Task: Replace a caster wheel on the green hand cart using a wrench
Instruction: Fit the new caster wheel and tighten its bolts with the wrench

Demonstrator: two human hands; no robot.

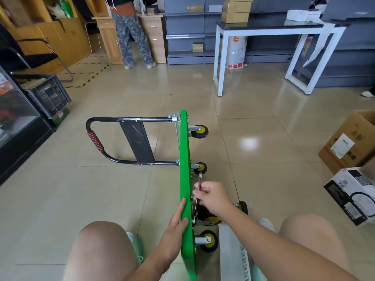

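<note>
One view, head cam: green flat-deck hand cart (pixel 185 179) stood on edge betw. knees, black-and-yellow caster wheels (pixel 199 131) facing right, prob. so mount bolts are reachable. L hand (pixel 178 218) flat, fingers straight, pressing deck's left face to steady it. R hand (pixel 211 196) pinches slim silver steel wrench (pixel 199 179), shaft along deck underside, forearm reaching in from near right.

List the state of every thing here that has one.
Green cart: tipped on its edge, wheels facing right.
Cart handle: unfolded, stretching out to the left.
Wrench: held along the cart's underside.
Right hand: grips the wrench.
Left hand: flat against the cart, fingers straight.
</note>
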